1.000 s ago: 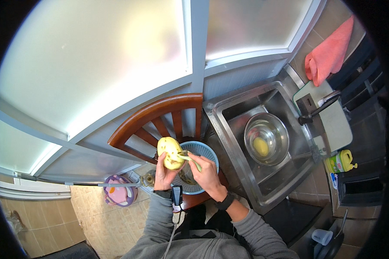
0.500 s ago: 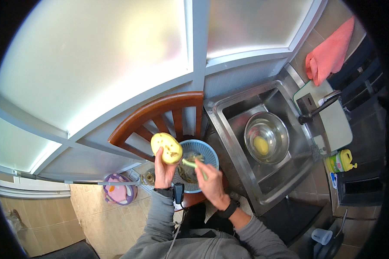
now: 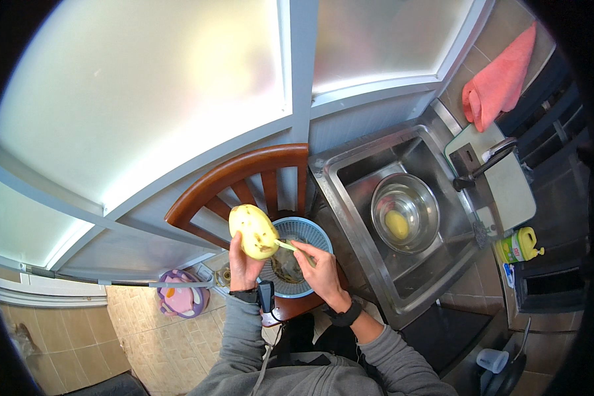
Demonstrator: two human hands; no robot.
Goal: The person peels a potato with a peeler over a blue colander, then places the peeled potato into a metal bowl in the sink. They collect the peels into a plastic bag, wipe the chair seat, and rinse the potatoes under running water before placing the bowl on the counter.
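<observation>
In my left hand [image 3: 244, 269] is a large peeled yellow potato [image 3: 251, 228] with several brown spots, its fingers partly hidden behind it. My right hand [image 3: 322, 274] grips a light green peeler [image 3: 286, 245], whose head meets the potato's lower right side. Just beneath both hands stands a round blue plastic basket [image 3: 320, 237] with peelings in it. It rests on a brown wooden chair [image 3: 224, 170].
To the right, a steel sink [image 3: 350, 218] holds a metal bowl [image 3: 430, 198] with another yellow potato [image 3: 396, 225] inside. Beyond are a black faucet [image 3: 488, 168], a green bottle [image 3: 518, 247] and a pink cloth [image 3: 498, 86]. A purple-pink stool [image 3: 181, 294] stands on the floor at left.
My right hand has moved slightly left, bringing the peeler from beside the potato onto its lower right side. The potato has turned slightly in my left hand.
</observation>
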